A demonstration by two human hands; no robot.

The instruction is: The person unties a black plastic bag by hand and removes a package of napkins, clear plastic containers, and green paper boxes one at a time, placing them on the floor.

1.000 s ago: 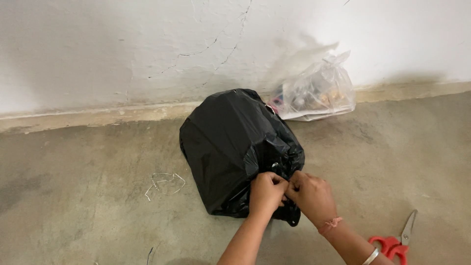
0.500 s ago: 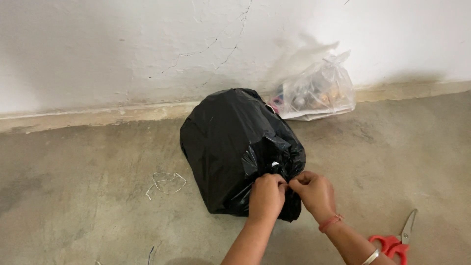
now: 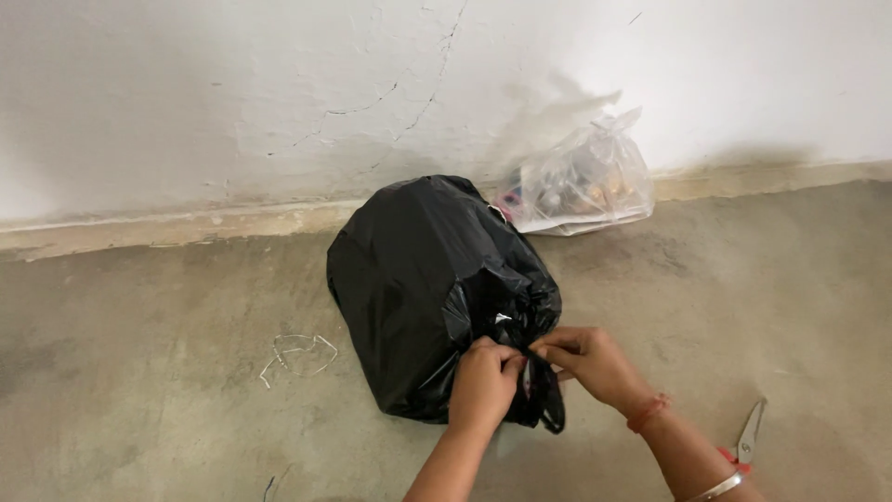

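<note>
Left hand and right hand both pinched tight on the gathered neck of a full black bag, lying on the concrete floor near the wall. Contents hidden by the dark plastic. Farther right against the wall, a clear bag of mixed small items; red-handled scissors near right.

Full black plastic rubbish bag, glossy and crinkled, on concrete floor near the wall, neck gathered.
</note>
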